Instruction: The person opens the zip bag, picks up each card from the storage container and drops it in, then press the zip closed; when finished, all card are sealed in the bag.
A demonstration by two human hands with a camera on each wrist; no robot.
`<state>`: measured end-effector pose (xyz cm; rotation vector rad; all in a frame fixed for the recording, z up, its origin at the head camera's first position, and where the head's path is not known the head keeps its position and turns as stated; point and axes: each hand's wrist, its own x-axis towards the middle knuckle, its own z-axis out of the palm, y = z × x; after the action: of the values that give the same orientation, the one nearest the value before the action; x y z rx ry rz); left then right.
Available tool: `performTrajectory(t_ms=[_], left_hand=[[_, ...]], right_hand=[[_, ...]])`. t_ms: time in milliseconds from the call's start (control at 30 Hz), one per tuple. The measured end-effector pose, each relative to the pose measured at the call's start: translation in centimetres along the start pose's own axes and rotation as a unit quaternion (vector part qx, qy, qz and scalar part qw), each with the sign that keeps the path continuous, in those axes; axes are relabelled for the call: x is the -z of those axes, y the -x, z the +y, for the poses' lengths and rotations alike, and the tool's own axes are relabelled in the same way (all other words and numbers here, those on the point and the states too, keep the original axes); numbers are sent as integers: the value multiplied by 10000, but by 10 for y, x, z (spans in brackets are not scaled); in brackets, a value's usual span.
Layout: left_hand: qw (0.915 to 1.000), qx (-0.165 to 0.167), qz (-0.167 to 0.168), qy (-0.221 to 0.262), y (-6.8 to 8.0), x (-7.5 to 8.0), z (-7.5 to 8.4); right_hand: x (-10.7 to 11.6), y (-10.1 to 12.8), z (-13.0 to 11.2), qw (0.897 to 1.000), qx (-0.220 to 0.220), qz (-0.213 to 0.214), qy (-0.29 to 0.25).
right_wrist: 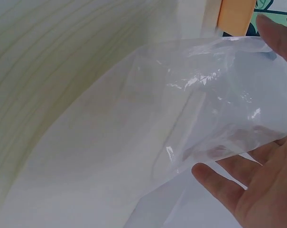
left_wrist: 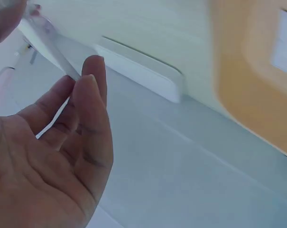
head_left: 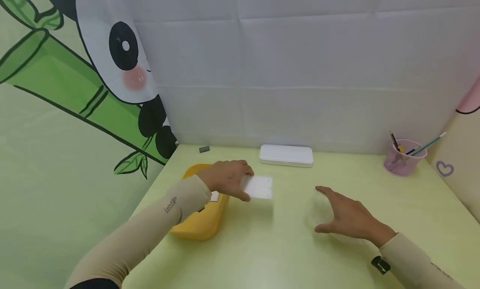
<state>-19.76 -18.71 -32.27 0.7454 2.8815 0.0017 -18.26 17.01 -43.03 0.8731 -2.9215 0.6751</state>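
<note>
My left hand (head_left: 245,184) reaches out over the yellow tray (head_left: 198,224) and pinches a flat white square sheet (head_left: 259,187) by its edge, just above the table. In the left wrist view the sheet (left_wrist: 48,40) runs edge-on between thumb and fingers of that hand (left_wrist: 48,42). To the right, my right hand (head_left: 322,209) holds a clear plastic bag (head_left: 316,205) with thumb and fingers spread round its mouth. The right wrist view shows the crumpled bag (right_wrist: 190,95) gaping open against the hand (right_wrist: 233,97). About a hand's width separates sheet and bag.
A closed white case (head_left: 286,155) lies at the back of the pale green table (head_left: 262,255). A pink cup (head_left: 403,162) with pencils stands at the back right, a small dark piece (head_left: 204,149) at the back left. Another white piece (left_wrist: 285,42) lies in the tray.
</note>
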Motion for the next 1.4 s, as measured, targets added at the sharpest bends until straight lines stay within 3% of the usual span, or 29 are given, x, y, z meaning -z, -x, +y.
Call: performTrajectory(t_ms=[233,400,800,1100,1267,1400], left_hand=[[9980,-325,109,-539,-23,-6,50],[9970,-376,212,-637,-33,-21,71],[9926,-289,797,-871,-49,-36,89],[9908,-238,1065,-798,-47,-39,97],[9907,-304,1050,-808,-50,-42,100],[9944,-349,852,-518,-55,-46,104]], right_hand=[[0,-5,-2,10000,-23,-16,65],[-2,-8,-5,9999,-27,14,114],[0,-12,-2,9999,37,33,113],[-2,-14,-1,9999,21,97,57],[-2,-15,-2,9999,1,108,60],[-3,-16,-5,9999,1,101,-17]])
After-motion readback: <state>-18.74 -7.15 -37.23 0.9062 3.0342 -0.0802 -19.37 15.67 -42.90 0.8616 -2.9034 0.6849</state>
